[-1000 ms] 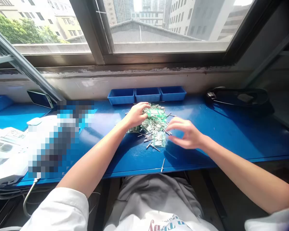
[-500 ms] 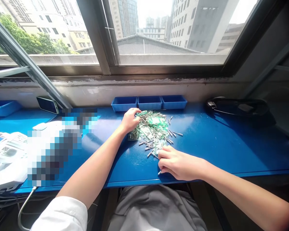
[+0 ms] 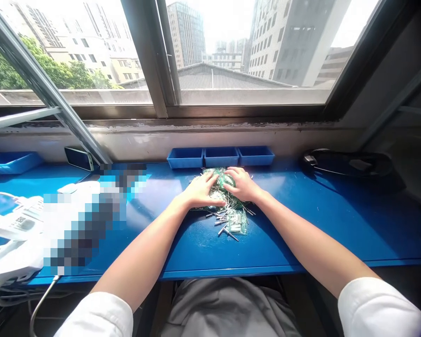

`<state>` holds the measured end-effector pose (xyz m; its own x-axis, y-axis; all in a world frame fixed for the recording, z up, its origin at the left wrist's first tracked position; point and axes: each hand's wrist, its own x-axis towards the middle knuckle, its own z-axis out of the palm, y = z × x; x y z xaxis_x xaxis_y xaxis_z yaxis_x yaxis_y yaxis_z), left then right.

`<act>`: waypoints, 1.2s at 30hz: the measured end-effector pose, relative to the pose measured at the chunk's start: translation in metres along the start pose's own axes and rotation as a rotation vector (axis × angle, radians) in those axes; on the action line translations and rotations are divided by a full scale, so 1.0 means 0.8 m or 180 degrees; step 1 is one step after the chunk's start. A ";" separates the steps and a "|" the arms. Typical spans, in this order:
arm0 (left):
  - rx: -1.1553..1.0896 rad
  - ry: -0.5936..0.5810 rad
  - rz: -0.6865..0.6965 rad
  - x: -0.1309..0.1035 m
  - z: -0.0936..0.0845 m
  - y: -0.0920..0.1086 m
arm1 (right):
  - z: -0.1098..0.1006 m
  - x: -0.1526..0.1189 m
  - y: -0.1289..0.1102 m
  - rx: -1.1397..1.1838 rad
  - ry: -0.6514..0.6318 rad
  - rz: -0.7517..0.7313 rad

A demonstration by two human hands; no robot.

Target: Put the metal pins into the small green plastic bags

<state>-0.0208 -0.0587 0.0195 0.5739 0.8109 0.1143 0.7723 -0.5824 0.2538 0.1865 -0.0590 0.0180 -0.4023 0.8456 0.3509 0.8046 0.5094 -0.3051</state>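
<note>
A pile of slim metal pins [image 3: 221, 216] and small clear-green plastic packets [image 3: 237, 222] lies on the blue table [image 3: 323, 215]. My left hand [image 3: 202, 191] rests over the left side of the pile, palm down, fingers spread. Across from it, my right hand [image 3: 244, 184] covers the right side, its fingers stretched out and its thumb apart. Both hands touch the heap without gripping any piece that I can see. Some pins and packets are hidden under the palms. Nearest the front edge, a few loose pins lie beside a packet.
Behind the pile stand three joined blue bins [image 3: 221, 157]. To the left are a phone [image 3: 79, 159], white devices with cables [image 3: 17, 224], a blue tray [image 3: 12, 162] and a metal strut [image 3: 61, 112]. A black case-like object [image 3: 347, 164] lies at the back right.
My right hand has moved from the table's front edge up onto the pile's right side. My left hand has spread over the left side. The pile looks more gathered, and the view has tilted slightly.
</note>
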 end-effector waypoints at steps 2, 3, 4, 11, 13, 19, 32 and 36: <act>-0.0053 0.0049 0.0137 0.001 0.002 -0.003 | 0.007 -0.004 0.000 0.0049 -0.0124 -0.0106; -0.0114 0.0124 0.0188 0.002 0.004 -0.004 | 0.009 -0.005 0.001 0.0079 -0.0185 -0.0131; -0.0194 0.0222 0.0219 0.003 0.004 -0.005 | 0.010 -0.005 0.002 0.0124 -0.0199 -0.0123; -0.0346 0.0510 0.0458 0.007 -0.002 -0.007 | 0.006 -0.003 0.013 0.0593 0.0351 -0.0168; -0.0223 0.0474 0.0509 0.005 -0.008 -0.008 | 0.005 -0.005 0.016 0.0638 0.0357 -0.0217; 0.0099 0.0319 0.0487 -0.011 -0.023 0.026 | -0.003 -0.005 0.018 0.0637 0.0059 -0.0342; 0.0204 0.0329 0.0036 -0.017 0.000 0.074 | -0.052 -0.011 0.071 0.1257 0.0195 0.0809; -0.0052 0.0050 -0.0179 -0.022 -0.034 0.052 | -0.086 -0.021 0.066 0.1578 0.0267 0.0889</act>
<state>-0.0058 -0.0957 0.0541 0.5253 0.8431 0.1146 0.7986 -0.5350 0.2758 0.2656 -0.0570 0.0568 -0.1516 0.9536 0.2602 0.5663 0.2995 -0.7678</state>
